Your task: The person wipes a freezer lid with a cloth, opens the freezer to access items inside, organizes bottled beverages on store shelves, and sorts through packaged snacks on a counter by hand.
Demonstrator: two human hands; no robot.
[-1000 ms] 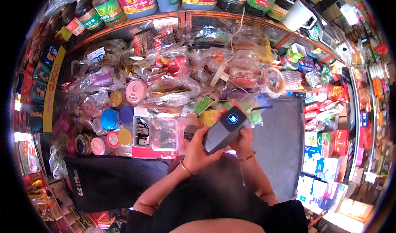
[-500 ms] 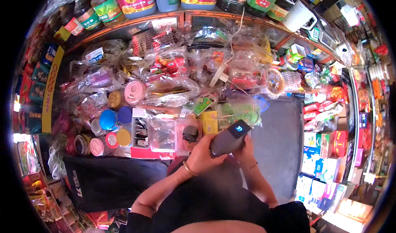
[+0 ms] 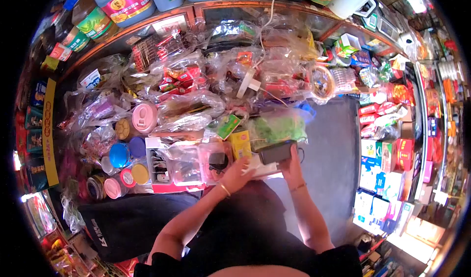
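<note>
Wood-framed glass cabinetry (image 3: 192, 15) bounds the far edge of the gray-topped table (image 3: 331, 188). Its left portion carries bagged goods and lidded jars.

Position: the dark gray rectangular device (image 3: 276, 153) is raised above the table's near portion, in front of a clear bag with green contents (image 3: 279, 127) and to the right of a yellow carton (image 3: 242, 144).

Hand state: the right hand (image 3: 293, 168) grips the device at its right end. The left hand (image 3: 236, 176) has partly bent fingers near the left end, beside a flat white item (image 3: 265, 170); whether it grips either one cannot be determined.

Caution: support at the right end alone could let the left end tip if the grip loosens. A drop could strike the white item or the clear plastic tray (image 3: 188, 170). A thin dark cord (image 3: 301, 154) at the device's right end could snag on the fingers. Loose film under the device could slide if loaded.

Markings: a black fabric case (image 3: 142, 223) at the near left bears a white logo resembling "K". A large blue-gray jug (image 3: 123, 2) at the far left has a pink label with a round gold emblem; its characters are too small to read reliably. Red characters on a yellow strip (image 3: 49, 130) beyond the left edge are also unreadable. No legible marking shows on the device.
</note>
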